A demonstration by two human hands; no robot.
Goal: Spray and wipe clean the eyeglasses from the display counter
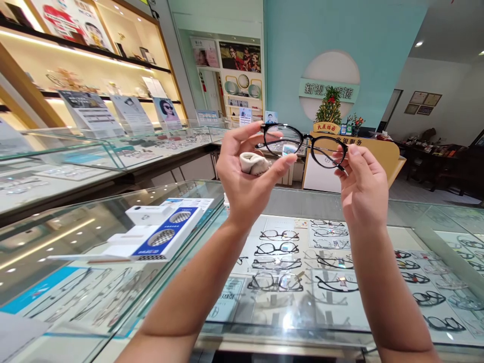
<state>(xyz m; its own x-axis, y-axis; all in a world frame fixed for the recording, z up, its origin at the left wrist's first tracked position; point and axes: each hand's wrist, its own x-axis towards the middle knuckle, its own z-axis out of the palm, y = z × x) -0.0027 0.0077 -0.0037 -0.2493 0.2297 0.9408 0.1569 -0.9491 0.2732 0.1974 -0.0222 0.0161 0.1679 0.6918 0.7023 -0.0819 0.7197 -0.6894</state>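
Note:
I hold a pair of black-framed glasses [304, 145] up at chest height over a glass display counter [423, 217]. My left hand [245, 176] pinches the left lens rim between thumb and index finger. A small crumpled white cloth [254, 163] is tucked in that palm. My right hand [363, 186] grips the right end of the frame near its hinge, fingers closed round it.
Under the counter glass lie several rows of eyeglass frames [278, 249]. White and blue boxes [166, 234] sit on the counter at left. Lit shelves [75, 65] with display cards line the left wall. A yellow reception desk [378, 151] with a small tree stands behind.

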